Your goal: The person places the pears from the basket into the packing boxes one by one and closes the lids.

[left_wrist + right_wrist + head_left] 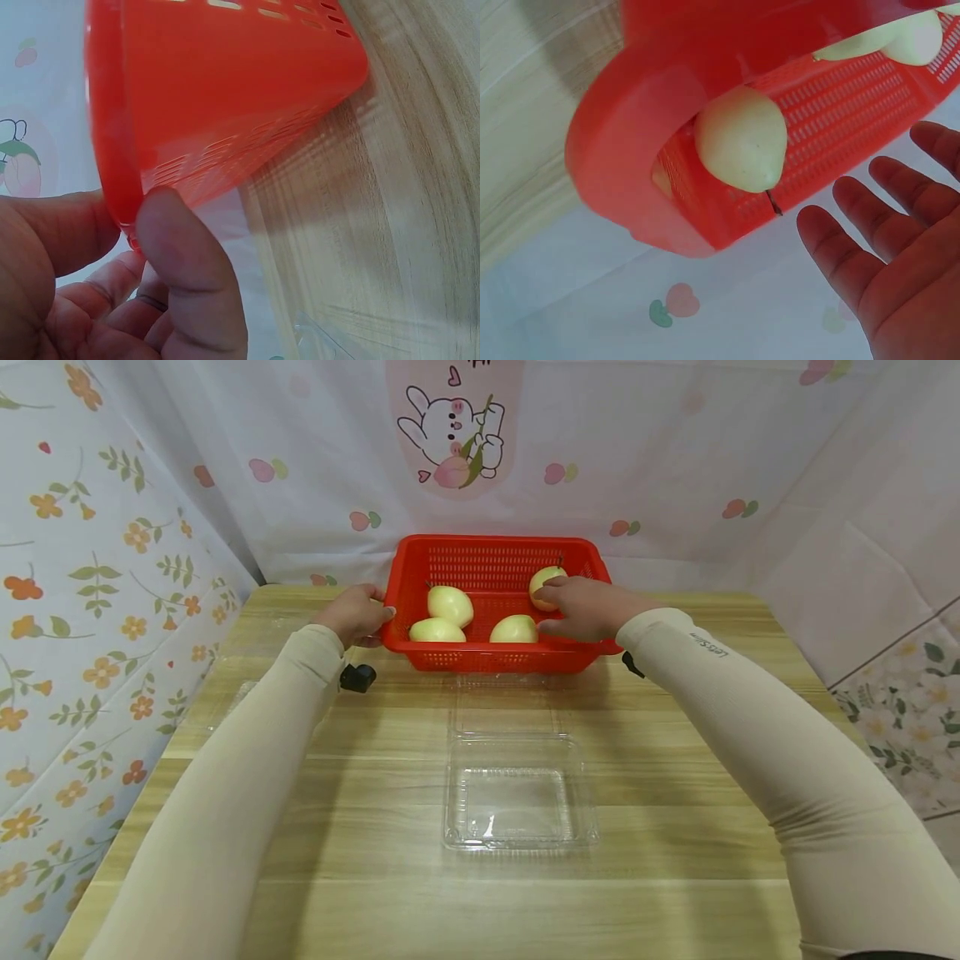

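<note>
left hand (356,614) grips basket (495,545) rim; right hand (588,607) hovers open over pear (543,583).

A clear plastic clamshell box (519,793) lies open on the wooden surface (360,852), its lid (504,706) folded flat on the far side. White cloth printed with small peaches hangs behind, with a cartoon rabbit (450,435) at its centre. A curtain of orange flowers (82,610) hangs at the left. Floral cloth (915,710) shows low at the right.
</note>
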Demonstrator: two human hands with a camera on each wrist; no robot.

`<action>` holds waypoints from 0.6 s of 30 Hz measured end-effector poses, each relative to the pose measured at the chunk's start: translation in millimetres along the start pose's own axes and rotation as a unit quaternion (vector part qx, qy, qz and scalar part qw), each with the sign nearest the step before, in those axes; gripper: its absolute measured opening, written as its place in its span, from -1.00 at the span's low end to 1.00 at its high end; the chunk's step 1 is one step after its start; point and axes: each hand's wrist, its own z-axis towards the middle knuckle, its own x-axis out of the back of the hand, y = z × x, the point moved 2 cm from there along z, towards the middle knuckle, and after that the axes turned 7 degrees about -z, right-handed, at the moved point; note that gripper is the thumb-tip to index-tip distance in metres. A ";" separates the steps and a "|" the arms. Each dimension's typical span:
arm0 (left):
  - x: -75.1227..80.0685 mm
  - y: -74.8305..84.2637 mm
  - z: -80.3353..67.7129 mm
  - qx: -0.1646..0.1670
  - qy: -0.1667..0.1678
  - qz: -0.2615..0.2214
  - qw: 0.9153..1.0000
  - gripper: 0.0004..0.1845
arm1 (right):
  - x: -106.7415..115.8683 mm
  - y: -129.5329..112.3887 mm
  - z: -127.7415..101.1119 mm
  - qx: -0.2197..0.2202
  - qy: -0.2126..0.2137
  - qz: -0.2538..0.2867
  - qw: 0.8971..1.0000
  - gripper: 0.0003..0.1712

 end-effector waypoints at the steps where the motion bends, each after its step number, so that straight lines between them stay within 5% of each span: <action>1: 0.0 0.0 -0.1 0.000 0.000 0.000 1.000 -0.59 | -0.3 -0.3 1.4 0.000 0.000 0.000 1.000 -0.23; 18: 0.9 1.5 -0.5 0.006 0.000 0.012 1.000 -0.59 | 4.2 -6.7 14.6 0.007 -0.008 -0.001 1.000 -0.27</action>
